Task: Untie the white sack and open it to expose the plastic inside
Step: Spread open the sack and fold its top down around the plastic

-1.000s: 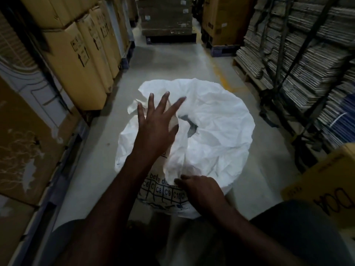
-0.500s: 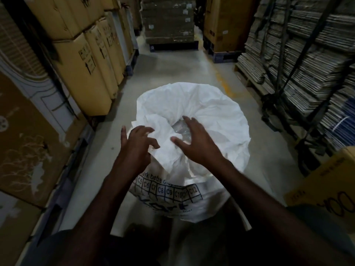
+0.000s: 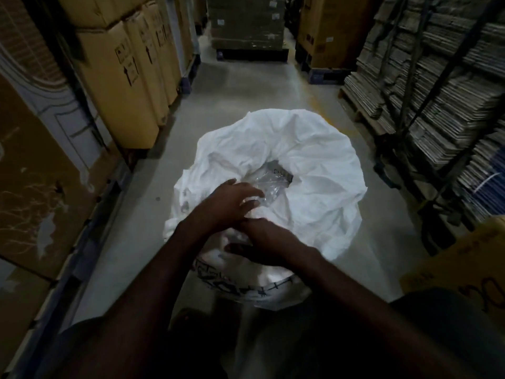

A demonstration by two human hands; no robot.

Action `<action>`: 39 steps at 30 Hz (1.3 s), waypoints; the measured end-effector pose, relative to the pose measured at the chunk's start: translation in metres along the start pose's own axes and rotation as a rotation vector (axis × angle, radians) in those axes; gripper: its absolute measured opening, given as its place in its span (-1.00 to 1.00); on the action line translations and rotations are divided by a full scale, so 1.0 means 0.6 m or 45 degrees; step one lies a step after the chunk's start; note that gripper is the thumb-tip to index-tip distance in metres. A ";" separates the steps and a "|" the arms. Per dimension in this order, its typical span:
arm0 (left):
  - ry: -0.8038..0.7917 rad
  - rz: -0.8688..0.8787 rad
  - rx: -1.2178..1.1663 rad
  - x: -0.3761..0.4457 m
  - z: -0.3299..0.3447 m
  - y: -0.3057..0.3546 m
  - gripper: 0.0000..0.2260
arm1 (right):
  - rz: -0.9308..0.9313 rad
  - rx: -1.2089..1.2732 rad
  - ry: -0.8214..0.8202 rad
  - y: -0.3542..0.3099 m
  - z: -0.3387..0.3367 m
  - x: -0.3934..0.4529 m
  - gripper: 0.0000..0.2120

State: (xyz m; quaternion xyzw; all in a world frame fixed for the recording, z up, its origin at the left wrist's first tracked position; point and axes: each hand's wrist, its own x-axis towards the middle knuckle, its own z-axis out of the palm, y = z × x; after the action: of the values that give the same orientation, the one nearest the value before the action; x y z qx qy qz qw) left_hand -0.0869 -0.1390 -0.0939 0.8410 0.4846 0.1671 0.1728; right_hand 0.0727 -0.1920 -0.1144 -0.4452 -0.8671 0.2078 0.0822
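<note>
The white sack point(image 3: 314, 187) stands on the floor point(image 3: 246, 91) of an aisle, its mouth already spread and clear plastic point(image 3: 269, 187) showing at the centre. It looks soft, light and crinkly, best taken at the loose rim folds. The left hand point(image 3: 229, 199) reaches toward the plastic, fingers curled; the right hand point(image 3: 269, 242) grips fabric at the sack's near rim. Cardboard boxes point(image 3: 123, 77) crowd the sack's left, stacked pallets point(image 3: 437, 91) its right; open floor lies beyond.

up-arrow handling marks on cardboard boxes point(image 3: 128, 69), blurred unreadable print on white sack point(image 3: 314, 170)
</note>
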 end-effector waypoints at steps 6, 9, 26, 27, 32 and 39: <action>-0.029 -0.056 0.314 0.034 0.061 -0.052 -0.53 | 0.134 -0.326 0.418 0.098 -0.087 0.014 -0.60; -0.092 -0.142 0.438 0.034 0.082 -0.051 -0.33 | 0.221 -0.638 0.118 0.148 -0.100 0.030 -0.39; -0.053 -0.361 0.437 0.008 0.020 -0.104 0.00 | 0.454 -0.768 0.181 0.344 -0.123 -0.187 -0.38; -0.023 -0.339 0.429 0.011 0.022 -0.096 -0.02 | 0.472 -0.753 0.152 0.341 -0.122 -0.186 -0.35; 0.273 -0.142 0.405 0.040 0.023 -0.035 -0.40 | 0.404 -0.694 0.372 0.303 -0.139 -0.156 -0.43; 0.615 -0.058 0.380 0.094 0.007 0.039 -0.59 | 0.121 -0.721 0.678 0.251 -0.159 -0.072 -0.56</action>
State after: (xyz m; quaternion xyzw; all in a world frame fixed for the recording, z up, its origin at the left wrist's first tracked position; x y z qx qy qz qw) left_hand -0.0407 -0.1013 -0.0806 0.7818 0.5498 0.2855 -0.0698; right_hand 0.2406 -0.1218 -0.0919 -0.5282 -0.8170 -0.1590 0.1684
